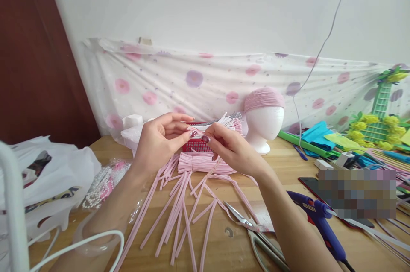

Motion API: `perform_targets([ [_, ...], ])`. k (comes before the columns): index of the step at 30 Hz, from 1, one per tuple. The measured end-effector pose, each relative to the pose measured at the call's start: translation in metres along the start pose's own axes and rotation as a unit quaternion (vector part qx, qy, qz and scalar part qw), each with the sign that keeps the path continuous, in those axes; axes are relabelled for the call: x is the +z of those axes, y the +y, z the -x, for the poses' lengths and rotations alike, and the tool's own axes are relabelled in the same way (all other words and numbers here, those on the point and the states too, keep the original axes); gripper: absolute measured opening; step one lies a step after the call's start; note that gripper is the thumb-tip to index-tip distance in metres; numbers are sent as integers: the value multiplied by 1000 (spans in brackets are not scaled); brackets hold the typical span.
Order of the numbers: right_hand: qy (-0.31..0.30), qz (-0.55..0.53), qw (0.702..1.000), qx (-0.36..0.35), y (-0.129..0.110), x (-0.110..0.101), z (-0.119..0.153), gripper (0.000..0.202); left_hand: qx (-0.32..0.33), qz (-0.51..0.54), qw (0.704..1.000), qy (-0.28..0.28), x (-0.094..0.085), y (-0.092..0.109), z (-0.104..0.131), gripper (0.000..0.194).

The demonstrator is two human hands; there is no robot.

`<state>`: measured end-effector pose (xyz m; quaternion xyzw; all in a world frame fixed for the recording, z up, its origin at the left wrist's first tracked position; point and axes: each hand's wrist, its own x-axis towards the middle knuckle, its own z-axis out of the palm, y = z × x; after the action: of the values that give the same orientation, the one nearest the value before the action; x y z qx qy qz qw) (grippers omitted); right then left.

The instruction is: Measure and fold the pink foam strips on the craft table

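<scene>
My left hand (163,137) and my right hand (232,146) meet above the middle of the table, thumbs and fingers pinched on a thin pale pink strip (200,132). Whether it is a pipe cleaner or the tape's end, I cannot tell. A pink measuring tape (211,193) rises from the table toward my right hand. Beneath lie loose pink pipe cleaners (173,216) and a tied bundle of pink pipe cleaners (198,163). Behind my fingers stands a red basket (195,146), partly hidden, with white and pink stems.
Open-bladed scissors (253,227) lie front right, beside a blue glue gun (320,216) and a dark phone (312,188). A white foam head (265,124) wears a pink wrapping. At left are plastic bags (73,165), beads (105,186) and a white stand (13,203).
</scene>
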<state>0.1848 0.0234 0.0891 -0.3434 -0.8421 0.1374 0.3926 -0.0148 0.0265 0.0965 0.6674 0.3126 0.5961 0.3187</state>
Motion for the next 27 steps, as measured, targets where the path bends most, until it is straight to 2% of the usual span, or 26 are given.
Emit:
perform_targets([
  [5, -30, -44, 998, 32, 0, -1, 1, 20, -9, 17, 1000, 13, -4, 0, -2, 27],
  [8, -47, -104, 993, 37, 0, -2, 1, 20, -13, 33, 999, 21, -12, -1, -7, 31],
  [12, -52, -121, 990, 40, 0, -6, 2, 15, -25, 79, 996, 41, -24, -4, -12, 32],
  [15, -46, -100, 993, 38, 1, -10, 3, 13, -35, 113, 992, 49, -31, -4, -15, 30],
  [19, 3, -11, 1000, 15, 1, -15, 5, 17, -47, 132, 989, 46, -36, -3, -17, 28],
  [23, 18, 34, 999, -1, -1, -18, 6, 32, -53, 134, 988, 48, -38, -1, -17, 27],
  [27, 42, 69, 997, 0, -8, -17, 6, 28, -49, 122, 990, 55, -37, 1, -16, 28],
])
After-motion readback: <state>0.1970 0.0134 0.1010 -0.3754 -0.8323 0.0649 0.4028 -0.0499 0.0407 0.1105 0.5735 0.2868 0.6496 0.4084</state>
